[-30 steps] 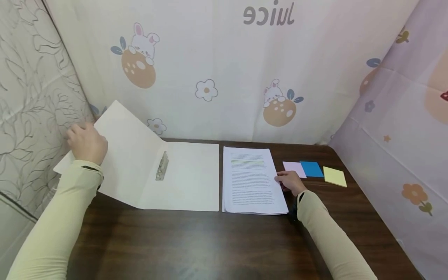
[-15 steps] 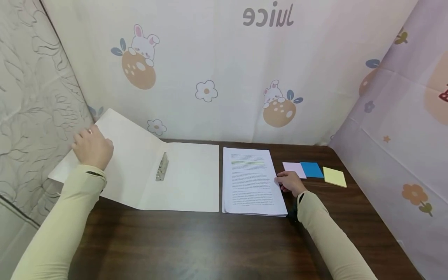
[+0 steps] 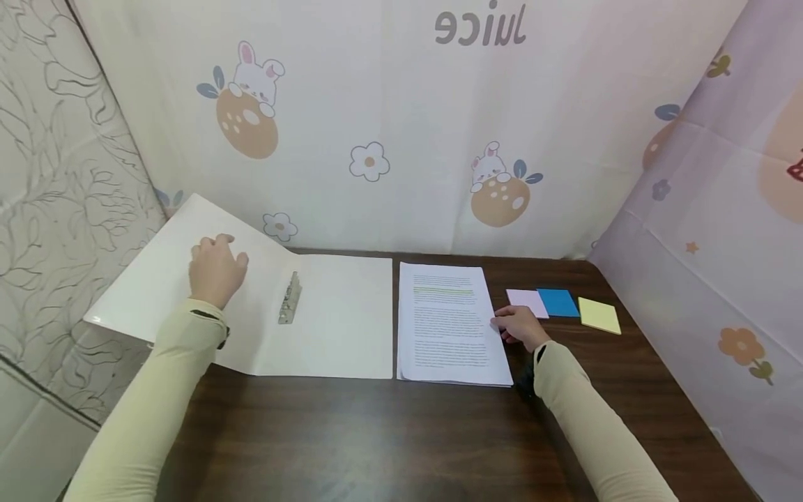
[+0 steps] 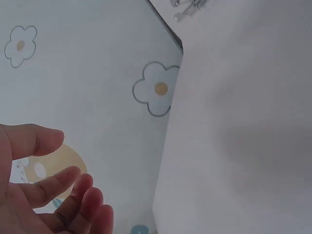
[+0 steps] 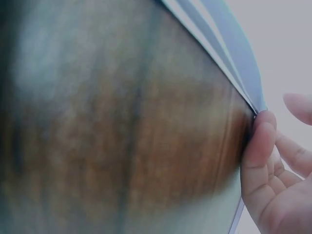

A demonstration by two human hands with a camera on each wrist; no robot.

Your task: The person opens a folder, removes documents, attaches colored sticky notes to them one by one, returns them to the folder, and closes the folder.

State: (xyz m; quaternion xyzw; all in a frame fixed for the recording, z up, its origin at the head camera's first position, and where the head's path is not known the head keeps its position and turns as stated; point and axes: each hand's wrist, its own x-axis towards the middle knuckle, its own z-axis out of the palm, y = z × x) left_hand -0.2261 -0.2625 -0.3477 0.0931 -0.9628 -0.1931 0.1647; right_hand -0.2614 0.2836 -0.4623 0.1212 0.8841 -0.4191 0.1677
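On the dark brown wood-grain table (image 3: 357,432), the white stiff-covered folder (image 3: 345,314) lies spread open on my left. Its right panel is flat, while its left cover slants up off the wood, the outer edge raised in front of the patterned fabric. My left hand (image 3: 217,270) is over the inside of that cover, thumb well spread from loosely bent fingers, holding nothing; the left wrist view shows it apart from the white surface. Beside the spine sits the silver metal clip (image 3: 290,298), within reach to the right of that hand.

A thin strip of table divides the folder's right edge from the left edge of the white stack of printed paper (image 3: 445,324), which has a green-highlighted passage near its top. My right hand (image 3: 522,326) is at the stack's right edge — fingertips touching it, though I cannot tell whether they pinch the sheets.

Just past that hand, the lilac square note pad (image 3: 528,302) and the blue square note pad (image 3: 557,303) touch side by side; the yellow square note pad (image 3: 599,316) is a little farther right. Broad wood stretches toward me from the near edges of folder and stack — roomy for my forearms — but only a narrow band lies behind them, before the pale bunny-print fabric (image 3: 414,202).
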